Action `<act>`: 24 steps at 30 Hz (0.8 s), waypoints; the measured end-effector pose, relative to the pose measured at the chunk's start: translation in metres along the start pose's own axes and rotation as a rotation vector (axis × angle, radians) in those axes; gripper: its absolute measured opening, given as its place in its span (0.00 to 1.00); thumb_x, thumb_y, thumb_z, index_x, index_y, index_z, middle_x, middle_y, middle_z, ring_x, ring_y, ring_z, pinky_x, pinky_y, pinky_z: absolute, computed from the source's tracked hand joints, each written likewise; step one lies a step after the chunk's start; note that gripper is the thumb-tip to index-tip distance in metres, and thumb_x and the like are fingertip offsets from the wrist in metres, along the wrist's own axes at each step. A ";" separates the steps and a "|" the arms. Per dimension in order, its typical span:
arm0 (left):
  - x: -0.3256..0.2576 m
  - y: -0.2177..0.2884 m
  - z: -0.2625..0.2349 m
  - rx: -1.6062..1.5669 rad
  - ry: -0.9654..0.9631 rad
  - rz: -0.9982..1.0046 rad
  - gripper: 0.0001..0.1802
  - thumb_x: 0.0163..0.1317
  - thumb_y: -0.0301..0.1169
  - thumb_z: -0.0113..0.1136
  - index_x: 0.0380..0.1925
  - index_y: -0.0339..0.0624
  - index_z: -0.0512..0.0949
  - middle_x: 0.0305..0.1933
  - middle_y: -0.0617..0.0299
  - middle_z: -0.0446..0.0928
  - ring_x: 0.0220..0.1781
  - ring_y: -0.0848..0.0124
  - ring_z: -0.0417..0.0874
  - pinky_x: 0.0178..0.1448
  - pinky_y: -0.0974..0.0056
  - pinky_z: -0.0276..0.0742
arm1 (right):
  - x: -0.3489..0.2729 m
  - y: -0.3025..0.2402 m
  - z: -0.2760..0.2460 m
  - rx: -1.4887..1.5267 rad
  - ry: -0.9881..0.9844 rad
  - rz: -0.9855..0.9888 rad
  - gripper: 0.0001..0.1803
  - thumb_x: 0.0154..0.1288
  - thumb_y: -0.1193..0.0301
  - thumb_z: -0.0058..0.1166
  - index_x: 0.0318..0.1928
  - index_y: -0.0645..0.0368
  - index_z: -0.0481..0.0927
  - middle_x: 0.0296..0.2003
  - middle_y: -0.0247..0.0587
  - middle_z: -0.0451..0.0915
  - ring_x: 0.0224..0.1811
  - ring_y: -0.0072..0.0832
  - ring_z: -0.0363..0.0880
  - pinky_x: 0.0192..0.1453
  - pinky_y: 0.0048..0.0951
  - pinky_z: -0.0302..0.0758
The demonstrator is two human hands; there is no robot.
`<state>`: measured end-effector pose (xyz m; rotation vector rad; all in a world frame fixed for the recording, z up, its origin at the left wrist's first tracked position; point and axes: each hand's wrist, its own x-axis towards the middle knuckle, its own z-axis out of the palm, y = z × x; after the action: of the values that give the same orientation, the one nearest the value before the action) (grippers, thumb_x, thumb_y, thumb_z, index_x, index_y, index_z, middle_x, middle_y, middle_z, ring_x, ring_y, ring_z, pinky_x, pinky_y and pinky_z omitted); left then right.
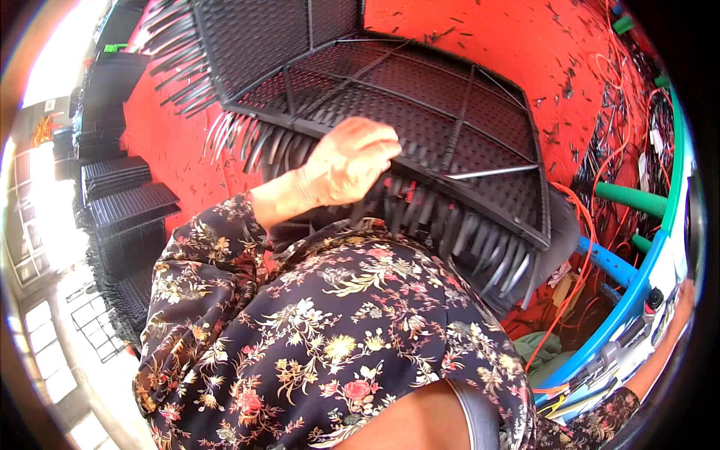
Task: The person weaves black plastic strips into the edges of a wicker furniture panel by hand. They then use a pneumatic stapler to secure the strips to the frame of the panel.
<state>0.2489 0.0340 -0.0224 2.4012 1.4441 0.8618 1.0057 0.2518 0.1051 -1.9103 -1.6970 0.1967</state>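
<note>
The work piece was a black woven panel (420,105), a flat sheet of dark plastic strips laced over a thin metal rod frame, its surface finely ribbed and its outline bowed by the lens. Along its near and left edges the strip ends stood out loose, glossy and flat, like a fringe (465,232). It lay across a red floor (525,37) strewn with short black offcuts. The left hand (346,161) rested at the panel's near edge, wrist bent, knuckles uppermost, fingers curled down into the weave and closed on the strip ends there; exactly which strips it pinched could not be made out. The forearm came up from a dark floral sleeve (217,240), and the same floral cloth (337,337) filled the lower middle of the view, covering the panel's lower left corner. The right hand (679,307) showed only as a sliver at the far right rim, beside a blue tube frame (637,285); whether it was closed or spread could not be told. A stack of further black woven panels (124,202) stood at the left, well apart from the hands. Green tubes (630,199), orange cord (592,225) and tangled black scrap lay to the right of the panel, near the blue frame.
</note>
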 end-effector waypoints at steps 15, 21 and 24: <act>-0.010 -0.057 -0.026 0.170 0.169 -0.226 0.19 0.46 0.20 0.64 0.42 0.38 0.78 0.43 0.52 0.79 0.47 0.54 0.79 0.54 0.56 0.74 | -0.186 -0.457 0.336 0.783 -1.363 -0.117 0.12 0.58 0.77 0.57 0.44 0.67 0.80 0.24 0.31 0.77 0.20 0.13 0.71 0.23 0.16 0.68; 0.004 -0.044 -0.027 0.112 0.162 -0.150 0.28 0.41 0.23 0.68 0.48 0.41 0.76 0.42 0.54 0.78 0.44 0.54 0.78 0.50 0.55 0.74 | -0.198 -0.481 0.353 0.704 -1.470 0.008 0.11 0.57 0.78 0.57 0.41 0.66 0.81 0.23 0.31 0.77 0.19 0.14 0.71 0.22 0.17 0.67; 0.001 -0.045 -0.027 0.144 0.167 -0.092 0.26 0.40 0.23 0.68 0.44 0.43 0.78 0.40 0.59 0.78 0.42 0.57 0.78 0.48 0.56 0.73 | -0.201 -0.484 0.347 0.653 -1.484 -0.039 0.10 0.56 0.78 0.56 0.39 0.67 0.82 0.23 0.33 0.78 0.19 0.15 0.71 0.23 0.18 0.68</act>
<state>0.2006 0.0548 -0.0212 2.3899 1.7187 0.9887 0.3882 0.1859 0.0090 -1.1060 -1.9583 2.2351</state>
